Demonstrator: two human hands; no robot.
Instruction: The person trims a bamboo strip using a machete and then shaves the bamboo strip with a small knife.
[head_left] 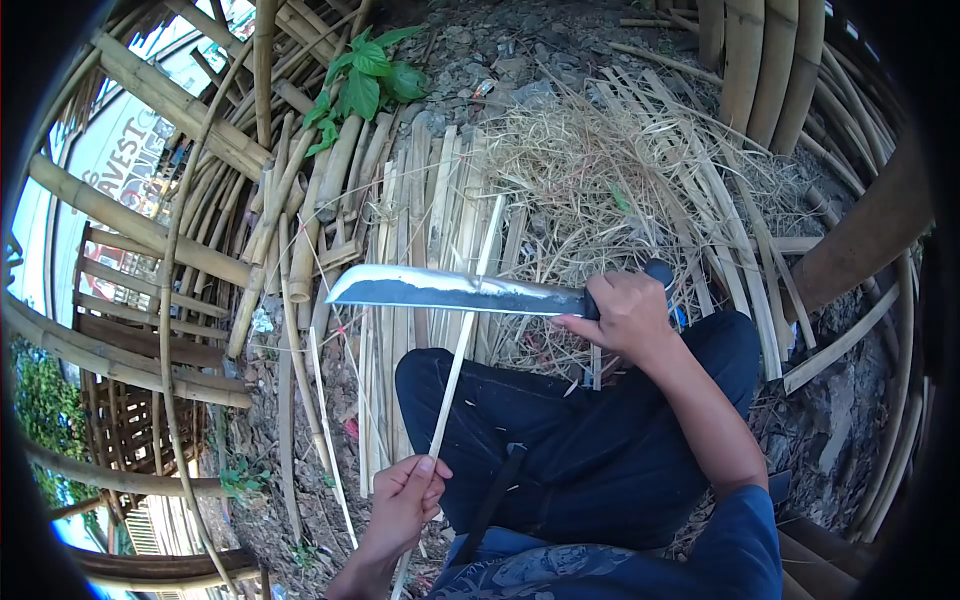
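Note:
My right hand (628,312) is wrapped round the black handle of a machete (450,290), whose broad blade points left. The blade lies across a long, thin bamboo strip (455,372) and covers a short part of it in this view. Lower down, my left hand (405,500) pinches that strip between thumb and curled fingers, and the strip's far end slants up past the blade. Beneath the machete, split bamboo slats (405,235) lie side by side on the ground. My crossed legs (560,430) are just below the blade.
A heap of pale shavings (590,180) covers the ground ahead. Bamboo poles (150,225) form a frame at the left, and thick bamboo stems (760,75) stand at upper right. A green leafy plant (368,75) grows at the top. Another thin strip (330,430) lies left of my knee.

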